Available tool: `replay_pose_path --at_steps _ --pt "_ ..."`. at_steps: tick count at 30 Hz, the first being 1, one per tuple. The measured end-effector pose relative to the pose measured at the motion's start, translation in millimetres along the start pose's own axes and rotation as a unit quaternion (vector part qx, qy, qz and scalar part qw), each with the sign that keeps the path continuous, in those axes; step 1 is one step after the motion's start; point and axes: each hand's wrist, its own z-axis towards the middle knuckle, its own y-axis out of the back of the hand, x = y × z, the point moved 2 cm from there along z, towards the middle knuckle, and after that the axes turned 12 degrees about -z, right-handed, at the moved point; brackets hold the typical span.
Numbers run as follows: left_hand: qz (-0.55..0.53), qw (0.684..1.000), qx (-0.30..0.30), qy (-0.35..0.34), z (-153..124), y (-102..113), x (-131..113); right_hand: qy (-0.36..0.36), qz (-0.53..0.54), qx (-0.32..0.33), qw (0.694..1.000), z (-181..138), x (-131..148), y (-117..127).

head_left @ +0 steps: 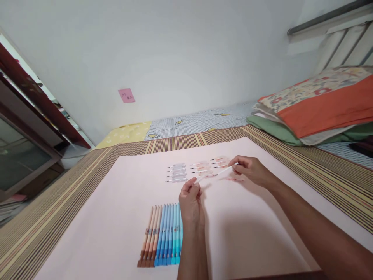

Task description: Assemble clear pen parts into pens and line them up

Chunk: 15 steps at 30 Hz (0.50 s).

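My left hand (191,200) and my right hand (247,170) are raised over a pale pink sheet (96,217), fingers pinched. Stretched between them is a thin white pen refill (223,170), an end in each hand; its finer details are too small to make out. Beneath and left of it, several refills lie in rows: a group with grey wrappers (177,172) and others with orange-red marks (201,167). Closer to me is a neat row of pens, brown-and-peach ones (150,237) beside blue ones (166,235). My left forearm covers the right end of that row.
The sheet lies on a striped mat (128,149). A patterned cloth (189,126) runs along the white wall, which bears a pink note (126,95). Orange floral pillows (323,101) are stacked at the right, on green fabric (274,130).
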Motion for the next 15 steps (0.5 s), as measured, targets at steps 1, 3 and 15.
replay_pose_path --at_steps 1,3,15 --pt "-0.001 1.000 -0.001 -0.003 0.0 0.8 0.6 -0.016 0.077 -0.023 0.997 -4.9 4.2 -2.5" --pt "-0.013 1.000 -0.002 0.001 -0.2 1.8 1.4 -0.047 0.191 -0.049 0.979 -13.3 13.3 -9.0" --pt "-0.070 0.997 0.016 0.037 -1.7 0.0 2.1 -0.071 0.415 -0.167 0.892 -39.0 47.8 -36.3"
